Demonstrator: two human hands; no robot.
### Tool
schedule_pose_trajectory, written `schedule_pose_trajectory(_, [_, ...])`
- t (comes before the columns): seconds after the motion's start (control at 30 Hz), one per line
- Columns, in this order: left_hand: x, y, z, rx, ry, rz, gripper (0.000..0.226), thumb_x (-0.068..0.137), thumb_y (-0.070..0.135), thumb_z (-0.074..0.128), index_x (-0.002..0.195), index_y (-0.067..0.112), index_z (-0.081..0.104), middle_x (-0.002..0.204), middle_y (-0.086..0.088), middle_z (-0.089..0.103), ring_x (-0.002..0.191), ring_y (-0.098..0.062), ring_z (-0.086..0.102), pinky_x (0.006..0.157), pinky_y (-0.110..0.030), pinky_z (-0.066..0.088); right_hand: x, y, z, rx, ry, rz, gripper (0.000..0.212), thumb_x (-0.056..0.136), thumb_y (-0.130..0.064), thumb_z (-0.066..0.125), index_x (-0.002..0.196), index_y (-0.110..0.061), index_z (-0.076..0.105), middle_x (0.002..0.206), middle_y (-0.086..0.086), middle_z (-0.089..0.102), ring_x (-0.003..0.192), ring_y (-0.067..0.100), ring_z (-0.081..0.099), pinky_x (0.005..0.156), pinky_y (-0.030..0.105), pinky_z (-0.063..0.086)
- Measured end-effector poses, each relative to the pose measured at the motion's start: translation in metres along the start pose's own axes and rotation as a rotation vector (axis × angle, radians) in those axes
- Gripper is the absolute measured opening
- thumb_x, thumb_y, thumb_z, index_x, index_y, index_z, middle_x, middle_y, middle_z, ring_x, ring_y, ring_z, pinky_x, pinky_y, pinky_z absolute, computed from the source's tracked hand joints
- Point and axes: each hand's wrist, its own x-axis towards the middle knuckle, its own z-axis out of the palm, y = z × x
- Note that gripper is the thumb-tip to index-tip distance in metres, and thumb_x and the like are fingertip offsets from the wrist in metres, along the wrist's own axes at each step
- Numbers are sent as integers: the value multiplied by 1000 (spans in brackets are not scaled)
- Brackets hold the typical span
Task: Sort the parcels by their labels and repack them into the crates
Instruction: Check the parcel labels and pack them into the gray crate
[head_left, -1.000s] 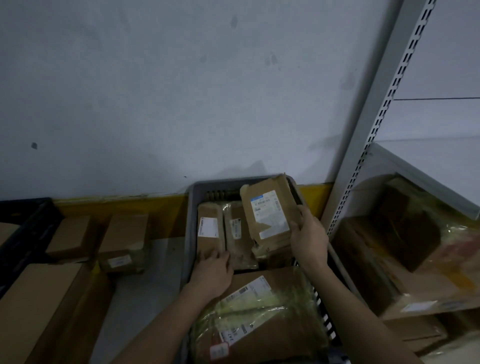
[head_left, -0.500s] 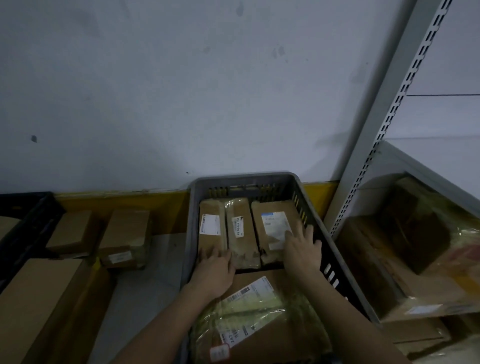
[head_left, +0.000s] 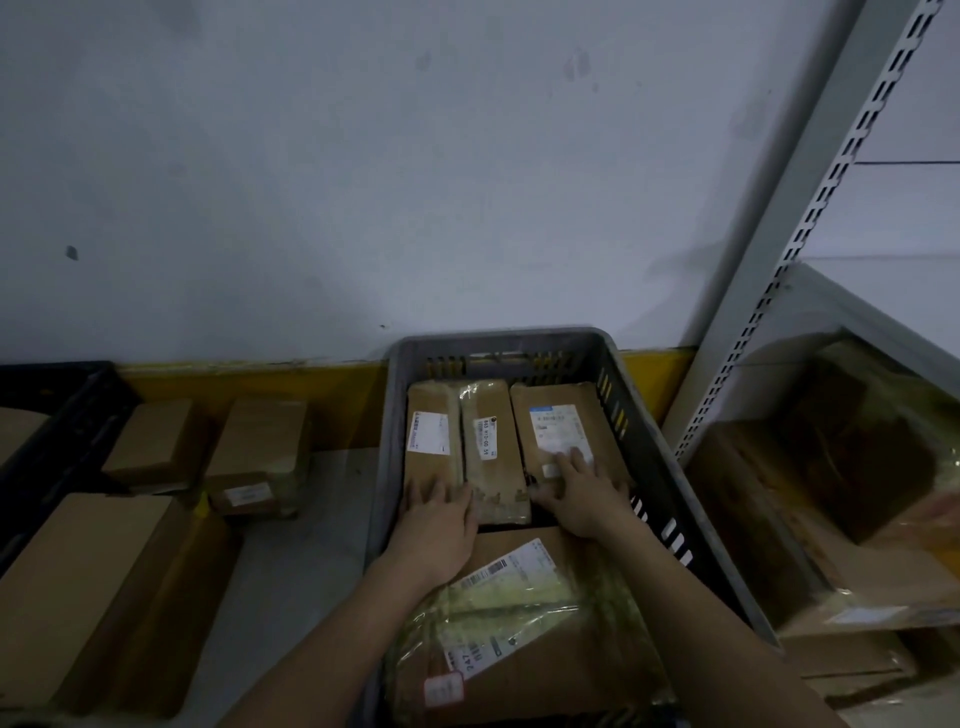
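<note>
A grey plastic crate (head_left: 670, 467) stands against the wall. Three brown parcels with white labels lie side by side at its far end: a left one (head_left: 432, 415), a narrow middle one (head_left: 491, 441) and a wider right one (head_left: 558, 421). A large taped box (head_left: 524, 618) fills the crate's near half. My left hand (head_left: 436, 519) lies flat on the near end of the left parcel. My right hand (head_left: 579, 493) rests flat, fingers spread, on the near end of the right parcel, partly covering its label. Neither hand grips anything.
On the floor to the left lie two small cardboard boxes (head_left: 156, 441) (head_left: 260, 457), a long flat box (head_left: 88, 592) and a black crate (head_left: 47, 415). A metal shelf upright (head_left: 800, 218) rises on the right, with wrapped cartons (head_left: 841, 499) on the shelves.
One second ago my right hand held the wide parcel upright above the crate. It has since laid it flat beside the other two and stays pressed on it. My left hand has barely moved.
</note>
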Motion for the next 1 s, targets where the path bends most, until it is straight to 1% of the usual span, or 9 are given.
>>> schedule_pose_trajectory(0.23, [0,-1,2,-28,-17,-17,55,105,42,22,158,26,14,165,-13,10,149,-46,2,122,-54,12,13,0,6,-2,41,-11,75,101,-59,34,160,-26,1,168,0,-10,154,32,-4,120,61,1])
schedule_pose_trajectory(0.43, [-3,1,-1,-42,-14,-21,56,105,42,23,158,26,13,165,-11,10,149,-45,1,122,-54,11,7,2,9,-8,141,-33,72,100,-60,35,159,-27,11,169,-1,1,154,30,1,119,61,3])
schedule_pose_trajectory(0.5, [-5,1,-1,-10,5,-11,55,105,41,24,157,24,17,163,-12,18,148,-45,8,121,-54,14,5,1,9,-9,189,-43,70,98,-63,38,157,-29,19,168,-1,9,153,29,8,118,63,4])
schedule_pose_trajectory(0.57, [-8,2,-5,-13,55,4,53,105,39,28,154,21,26,155,-10,31,144,-42,21,117,-50,26,2,0,6,5,194,-37,70,96,-65,41,155,-31,26,166,-1,15,152,29,13,118,63,5])
schedule_pose_trajectory(0.67, [-15,4,-15,-68,232,101,44,103,36,36,143,21,44,137,0,50,129,-22,42,100,-36,44,-3,-3,-1,62,194,-25,65,96,-58,47,152,-29,34,162,0,28,148,29,24,118,61,15])
schedule_pose_trajectory(0.77, [-26,8,-38,-110,413,190,41,102,35,40,141,23,49,135,5,53,124,-14,44,99,-30,43,-12,-13,-15,138,312,-49,51,98,-45,48,144,-23,46,149,4,48,132,29,45,106,50,43])
schedule_pose_trajectory(0.83, [-33,5,-54,-150,471,193,38,102,36,42,137,23,54,134,7,54,124,-12,44,99,-30,42,-20,-29,-27,158,354,-99,40,99,-40,50,133,-20,56,134,3,59,115,25,58,92,44,53])
schedule_pose_trajectory(0.93, [-43,-15,-74,-129,530,143,38,100,43,44,132,27,58,131,9,57,121,-13,46,95,-30,43,-36,-60,-44,192,373,-190,25,100,-38,49,110,-21,65,99,-2,71,80,15,67,74,41,59])
schedule_pose_trajectory(1.0, [-49,-37,-85,-100,526,82,38,99,49,44,129,31,59,127,9,59,117,-15,48,92,-34,45,-49,-85,-53,187,388,-261,29,101,-39,48,85,-20,63,71,-2,65,61,12,60,61,35,56])
